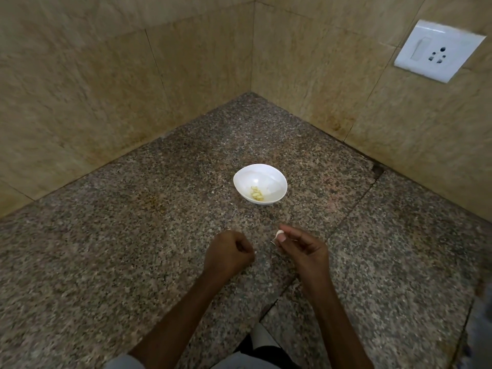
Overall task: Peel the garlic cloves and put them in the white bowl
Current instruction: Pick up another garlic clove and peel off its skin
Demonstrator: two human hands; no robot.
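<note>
A white bowl (271, 179) stands on the speckled granite counter, and several peeled, yellowish garlic cloves (256, 194) lie inside it. Nearer to me, my right hand (300, 247) pinches a pale garlic clove (279, 233) between thumb and fingertips, with a flap of skin hanging below it. My left hand (228, 253) is curled into a fist just left of the right one. Whether the fist holds anything is hidden. Both hands hover over the counter, below the bowl in the view.
The granite counter (133, 249) fills a corner between two beige tiled walls. A white switch and socket plate (439, 50) is on the right wall. Seams run across the counter on the right. The counter's front edge lies at the bottom.
</note>
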